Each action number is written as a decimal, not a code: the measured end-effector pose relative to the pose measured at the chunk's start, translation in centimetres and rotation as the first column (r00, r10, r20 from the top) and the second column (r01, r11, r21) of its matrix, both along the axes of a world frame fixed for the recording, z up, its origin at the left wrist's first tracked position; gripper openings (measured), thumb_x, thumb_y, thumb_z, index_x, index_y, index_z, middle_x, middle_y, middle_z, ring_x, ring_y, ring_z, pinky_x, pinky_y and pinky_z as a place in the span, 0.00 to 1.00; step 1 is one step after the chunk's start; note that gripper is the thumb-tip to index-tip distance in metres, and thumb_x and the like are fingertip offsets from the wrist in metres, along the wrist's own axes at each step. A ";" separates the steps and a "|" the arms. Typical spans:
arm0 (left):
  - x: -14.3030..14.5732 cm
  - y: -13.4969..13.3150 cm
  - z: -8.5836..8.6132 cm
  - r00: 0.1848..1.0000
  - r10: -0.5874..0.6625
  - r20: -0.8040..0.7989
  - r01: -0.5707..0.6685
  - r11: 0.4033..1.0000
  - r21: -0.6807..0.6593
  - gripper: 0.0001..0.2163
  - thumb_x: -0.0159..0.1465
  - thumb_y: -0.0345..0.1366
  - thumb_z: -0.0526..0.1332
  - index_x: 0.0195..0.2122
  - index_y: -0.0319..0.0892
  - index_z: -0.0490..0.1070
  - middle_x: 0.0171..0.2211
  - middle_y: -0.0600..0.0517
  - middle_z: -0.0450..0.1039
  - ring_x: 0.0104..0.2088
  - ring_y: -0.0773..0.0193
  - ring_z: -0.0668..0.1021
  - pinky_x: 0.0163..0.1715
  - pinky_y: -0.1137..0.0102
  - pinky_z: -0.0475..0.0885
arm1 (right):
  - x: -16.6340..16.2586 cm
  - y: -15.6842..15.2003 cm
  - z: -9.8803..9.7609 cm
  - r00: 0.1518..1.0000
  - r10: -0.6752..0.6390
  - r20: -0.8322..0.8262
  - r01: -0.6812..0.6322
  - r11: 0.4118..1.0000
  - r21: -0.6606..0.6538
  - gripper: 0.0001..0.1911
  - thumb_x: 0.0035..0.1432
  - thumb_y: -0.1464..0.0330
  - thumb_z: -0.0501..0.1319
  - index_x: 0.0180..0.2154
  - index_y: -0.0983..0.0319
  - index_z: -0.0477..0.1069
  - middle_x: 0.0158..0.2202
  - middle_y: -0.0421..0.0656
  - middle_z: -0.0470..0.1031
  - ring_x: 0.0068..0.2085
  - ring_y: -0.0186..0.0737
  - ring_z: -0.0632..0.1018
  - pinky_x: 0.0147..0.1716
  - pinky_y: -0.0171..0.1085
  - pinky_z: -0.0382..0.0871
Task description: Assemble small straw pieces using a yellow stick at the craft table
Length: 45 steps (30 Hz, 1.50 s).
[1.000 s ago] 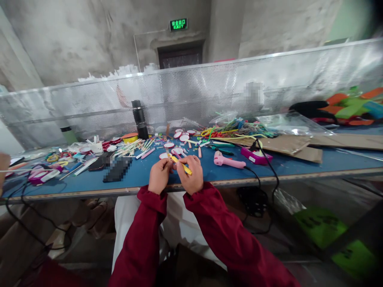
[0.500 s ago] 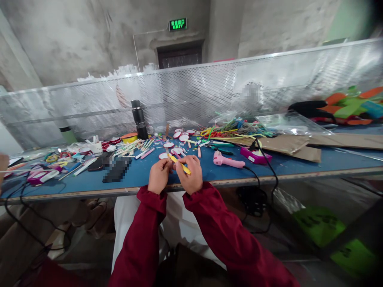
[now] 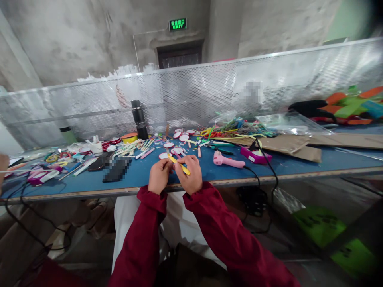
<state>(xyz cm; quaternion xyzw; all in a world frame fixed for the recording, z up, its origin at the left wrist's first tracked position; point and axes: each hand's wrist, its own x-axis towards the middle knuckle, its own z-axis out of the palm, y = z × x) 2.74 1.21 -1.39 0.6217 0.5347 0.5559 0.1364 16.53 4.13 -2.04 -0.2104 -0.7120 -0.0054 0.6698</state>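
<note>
the right hand was closed around a yellow utility knife, thumb and fingers wrapped over the handle, which slanted up and leftward over the near edge of the table, its tip end pointing away from the wearer. the left hand was just beside it, fingertips drawn narrowly together near the knife's front — whatever they may have pinched was hidden, so i could not tell what it was. to work well here, the wearer seemed to need short, light strokes, the left fingertips kept behind the cutting edge and the wrists kept steady.

just beyond the knife lay round red-rimmed discs, and to their left pink and white sticks. to the right were dark-handled pliers and a pink glue gun with its black cord, near a purple box. behind these spread a tangle of coloured cords and flat cardboard on the blue tabletop. a black thermos stood before the perforated metal panel — and at the far left edge part of another person's hand showed, well apart.
</note>
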 end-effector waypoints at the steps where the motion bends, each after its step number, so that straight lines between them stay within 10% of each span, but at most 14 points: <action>1: 0.0 0.0 0.0 1.000 0.001 -0.002 -0.001 1.000 0.000 0.11 0.67 0.37 0.56 0.29 0.41 0.72 0.23 0.55 0.72 0.26 0.67 0.71 0.30 0.73 0.63 | 0.0 0.0 0.0 1.000 0.001 0.000 -0.001 1.000 0.000 0.05 0.64 0.70 0.59 0.33 0.57 0.68 0.29 0.39 0.77 0.34 0.42 0.76 0.47 0.47 0.67; 45: 0.1 0.0 0.2 0.999 -0.004 0.052 0.006 0.999 -0.042 0.11 0.67 0.40 0.55 0.32 0.41 0.73 0.27 0.53 0.75 0.27 0.65 0.74 0.31 0.72 0.67 | -0.1 0.4 -0.2 0.999 -0.012 -0.032 0.011 1.000 -0.019 0.05 0.64 0.69 0.59 0.33 0.56 0.69 0.30 0.40 0.78 0.33 0.42 0.78 0.47 0.47 0.67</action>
